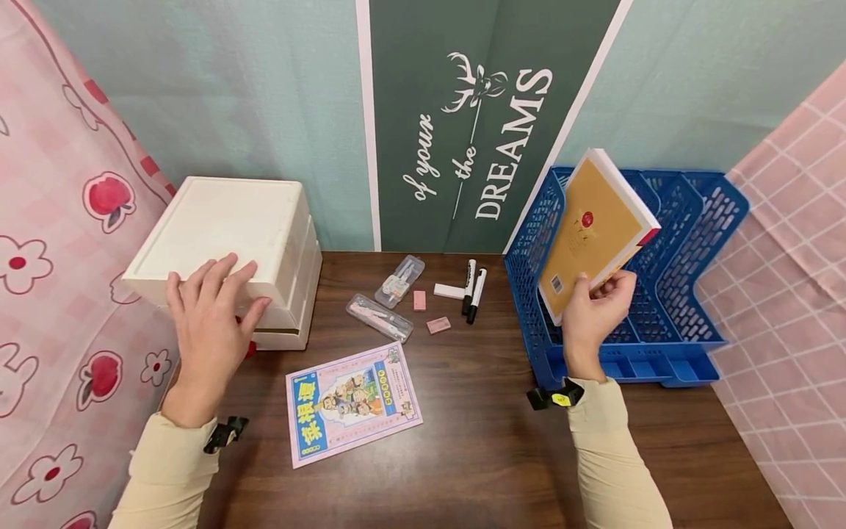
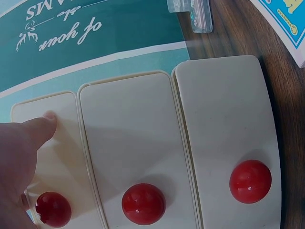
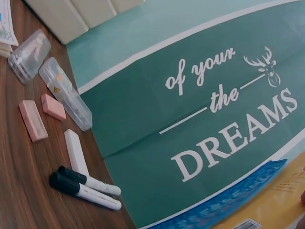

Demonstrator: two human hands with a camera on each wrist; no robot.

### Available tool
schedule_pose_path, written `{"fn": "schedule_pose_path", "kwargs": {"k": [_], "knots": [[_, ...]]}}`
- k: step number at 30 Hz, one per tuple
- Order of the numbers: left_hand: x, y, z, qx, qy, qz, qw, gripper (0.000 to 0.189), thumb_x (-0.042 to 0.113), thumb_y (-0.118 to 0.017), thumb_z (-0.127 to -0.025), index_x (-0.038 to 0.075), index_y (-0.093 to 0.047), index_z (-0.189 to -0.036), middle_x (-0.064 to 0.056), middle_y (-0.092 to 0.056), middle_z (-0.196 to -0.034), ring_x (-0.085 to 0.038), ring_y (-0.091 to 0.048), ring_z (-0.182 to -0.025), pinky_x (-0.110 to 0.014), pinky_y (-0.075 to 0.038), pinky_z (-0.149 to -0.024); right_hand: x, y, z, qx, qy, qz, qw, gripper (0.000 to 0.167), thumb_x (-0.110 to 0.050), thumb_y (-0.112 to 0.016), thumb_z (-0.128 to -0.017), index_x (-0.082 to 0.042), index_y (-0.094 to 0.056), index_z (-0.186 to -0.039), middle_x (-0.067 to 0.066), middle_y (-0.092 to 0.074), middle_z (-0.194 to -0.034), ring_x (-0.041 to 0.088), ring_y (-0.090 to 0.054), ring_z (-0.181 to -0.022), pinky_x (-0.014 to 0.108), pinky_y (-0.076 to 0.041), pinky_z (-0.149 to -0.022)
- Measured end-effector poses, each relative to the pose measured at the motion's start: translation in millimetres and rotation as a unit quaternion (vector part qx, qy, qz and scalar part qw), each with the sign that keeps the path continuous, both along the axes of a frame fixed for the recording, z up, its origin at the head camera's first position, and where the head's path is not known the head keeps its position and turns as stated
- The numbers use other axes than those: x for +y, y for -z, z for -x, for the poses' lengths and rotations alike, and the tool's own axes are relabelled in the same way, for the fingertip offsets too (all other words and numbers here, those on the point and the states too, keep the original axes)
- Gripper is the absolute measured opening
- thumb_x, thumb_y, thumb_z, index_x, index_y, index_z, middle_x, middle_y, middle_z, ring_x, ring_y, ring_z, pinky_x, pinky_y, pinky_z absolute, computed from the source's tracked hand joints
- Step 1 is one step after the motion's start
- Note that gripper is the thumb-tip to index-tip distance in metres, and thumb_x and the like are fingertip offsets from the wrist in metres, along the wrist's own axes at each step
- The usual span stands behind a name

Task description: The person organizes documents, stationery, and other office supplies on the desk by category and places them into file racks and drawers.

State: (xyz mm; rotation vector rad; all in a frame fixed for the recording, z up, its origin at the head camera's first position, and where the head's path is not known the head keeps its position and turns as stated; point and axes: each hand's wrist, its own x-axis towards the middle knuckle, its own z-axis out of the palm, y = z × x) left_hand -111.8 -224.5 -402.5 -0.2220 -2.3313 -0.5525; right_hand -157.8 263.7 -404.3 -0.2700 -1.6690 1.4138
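A tan-covered book (image 1: 584,235) leans at the left part of the blue file rack (image 1: 535,294). My right hand (image 1: 595,308) pinches its lower edge, thumb on the cover. In the right wrist view only a strip of the book (image 3: 271,205) shows. On the left, my left hand (image 1: 211,330) rests on the white drawer unit (image 1: 225,220), fingers spread over the top and thumb against the front of the top drawer. Three drawer fronts with red round knobs (image 2: 143,204) face the left wrist camera; the drawers look closed.
A comic-style book (image 1: 353,404) lies on the brown table (image 1: 476,441). Behind it are two clear cases (image 1: 379,317), two pink erasers (image 1: 438,325), a white block (image 1: 449,292) and two black-and-white markers (image 1: 476,295). A curtain (image 1: 436,220) hangs behind.
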Motion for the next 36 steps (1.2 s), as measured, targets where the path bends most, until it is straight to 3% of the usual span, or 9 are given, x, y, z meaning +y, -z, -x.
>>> {"fn": "schedule_pose_path", "kwargs": {"k": [13,20,27,36], "knots": [[-2.0,0.1,0.3,-0.004,-0.001,0.005,1.0000,0.055,0.012,-0.084,-0.082,0.009,-0.063,-0.134,-0.020,-0.054,-0.143,-0.044,-0.041,-0.134,-0.063,-0.006,-0.118,-13,17.2,9.0,-0.012,0.021,0.028,0.9993,0.017,0.008,-0.060,-0.094,0.002,-0.054,-0.108,0.011,-0.070,-0.123,0.020,-0.068,-0.114,0.039,-0.054,-0.097],[-1.5,0.8,0.4,-0.005,-0.001,0.004,1.0000,0.056,0.012,-0.084,-0.082,0.009,-0.064,-0.134,-0.019,-0.055,-0.143,-0.044,-0.042,-0.133,-0.063,-0.006,-0.118,-15,29.7,13.2,-0.030,0.025,0.049,0.9981,0.019,0.008,-0.062,-0.094,-0.002,-0.054,-0.108,0.011,-0.068,-0.128,0.022,-0.065,-0.120,0.043,-0.051,-0.102],[-1.0,0.7,0.4,-0.004,0.000,0.003,1.0000,0.055,0.012,-0.084,-0.082,0.009,-0.064,-0.133,-0.019,-0.055,-0.143,-0.044,-0.042,-0.133,-0.063,-0.006,-0.118,-20,38.2,12.3,-0.045,0.032,0.048,0.9973,0.020,0.010,-0.060,-0.094,0.010,-0.050,-0.112,0.013,-0.067,-0.129,0.023,-0.064,-0.121,0.045,-0.050,-0.102],[-0.4,0.9,0.5,-0.004,-0.002,0.000,1.0000,0.055,0.012,-0.084,-0.082,0.009,-0.064,-0.133,-0.019,-0.055,-0.143,-0.044,-0.042,-0.134,-0.063,-0.006,-0.118,-18,54.1,14.3,-0.051,0.037,0.053,0.9966,0.020,0.013,-0.058,-0.092,0.010,-0.050,-0.110,0.015,-0.066,-0.124,0.024,-0.063,-0.116,0.044,-0.051,-0.099]]}}
